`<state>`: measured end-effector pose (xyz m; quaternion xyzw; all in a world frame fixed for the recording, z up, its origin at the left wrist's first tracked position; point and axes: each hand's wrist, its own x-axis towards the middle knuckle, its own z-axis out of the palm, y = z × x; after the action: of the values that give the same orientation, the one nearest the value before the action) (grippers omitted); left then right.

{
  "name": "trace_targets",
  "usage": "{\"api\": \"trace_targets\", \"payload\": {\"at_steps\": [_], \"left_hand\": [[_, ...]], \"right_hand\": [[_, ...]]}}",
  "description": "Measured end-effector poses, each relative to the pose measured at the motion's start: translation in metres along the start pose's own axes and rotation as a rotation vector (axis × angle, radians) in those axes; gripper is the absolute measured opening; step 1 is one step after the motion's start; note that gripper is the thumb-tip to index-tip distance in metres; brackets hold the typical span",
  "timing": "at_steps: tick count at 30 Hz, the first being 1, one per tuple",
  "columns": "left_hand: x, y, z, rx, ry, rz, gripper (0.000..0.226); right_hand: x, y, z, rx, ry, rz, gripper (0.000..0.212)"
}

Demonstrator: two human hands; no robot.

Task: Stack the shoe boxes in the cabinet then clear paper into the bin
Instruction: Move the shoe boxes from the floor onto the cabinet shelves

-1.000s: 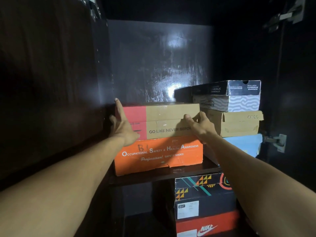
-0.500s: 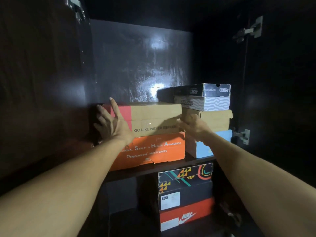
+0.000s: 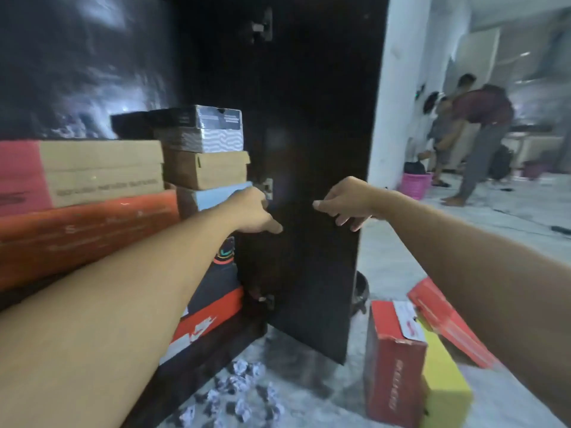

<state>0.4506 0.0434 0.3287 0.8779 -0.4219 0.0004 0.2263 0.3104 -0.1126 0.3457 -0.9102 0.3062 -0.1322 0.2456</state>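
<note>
Inside the dark cabinet, a tan-and-red shoe box [image 3: 92, 171] lies on an orange shoe box [image 3: 77, 233] on the upper shelf. Beside them stands a stack: a black-and-white box [image 3: 204, 128], a tan box [image 3: 210, 169] and a light blue box [image 3: 216, 196]. A red Nike box [image 3: 210, 319] sits on the lower shelf. My left hand [image 3: 253, 211] hovers in front of the blue box and holds nothing. My right hand [image 3: 346, 202] hangs loosely curled before the open cabinet door [image 3: 309, 257], also with nothing in it. Crumpled paper balls [image 3: 241, 390] lie on the floor below.
On the floor at the right stand a red shoe box [image 3: 392, 359], a yellow box [image 3: 445, 387] and a red lid [image 3: 448, 322]. A dark round container [image 3: 361, 291] peeks from behind the door. A pink basket [image 3: 415, 183] and two people [image 3: 475, 134] are farther back.
Both hands have let go of the tan-and-red box and pulled back to the right. My view has swung right, so the open door, the floor and the room show.
</note>
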Motion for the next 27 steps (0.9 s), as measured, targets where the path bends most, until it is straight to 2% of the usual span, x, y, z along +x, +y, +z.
{"api": "trace_targets", "payload": {"at_steps": [2,5,8,12,15,17,21,25,27], "left_hand": [[0.001,0.033,0.027,-0.020,-0.144,0.086,0.064],[0.001,0.076,0.076,-0.045,-0.283,0.158,0.067],[-0.002,0.113,0.130,-0.066,-0.382,0.220,0.052],[-0.001,0.144,0.212,-0.073,-0.472,0.240,0.042],[-0.001,0.151,0.268,-0.114,-0.445,0.211,0.050],[-0.004,0.153,0.298,-0.088,-0.359,0.227,0.048],[-0.002,0.159,0.351,-0.018,-0.224,0.356,0.026],[0.007,0.173,0.392,0.006,-0.184,0.493,0.037],[0.008,0.178,0.409,0.013,-0.141,0.577,0.036]], "right_hand": [[-0.021,0.040,-0.013,-0.063,-0.039,0.086,0.044],[-0.050,0.105,-0.023,-0.079,-0.083,0.212,0.030],[-0.073,0.172,-0.025,-0.116,-0.095,0.331,0.049],[-0.088,0.254,-0.007,-0.119,-0.126,0.437,0.043],[-0.088,0.303,0.022,-0.118,-0.130,0.492,0.042],[-0.086,0.330,0.044,-0.137,-0.173,0.518,0.047],[-0.085,0.382,0.080,-0.134,-0.243,0.573,0.047],[-0.085,0.422,0.115,-0.180,-0.170,0.470,0.052],[-0.081,0.437,0.138,-0.178,-0.151,0.455,0.057]]}}
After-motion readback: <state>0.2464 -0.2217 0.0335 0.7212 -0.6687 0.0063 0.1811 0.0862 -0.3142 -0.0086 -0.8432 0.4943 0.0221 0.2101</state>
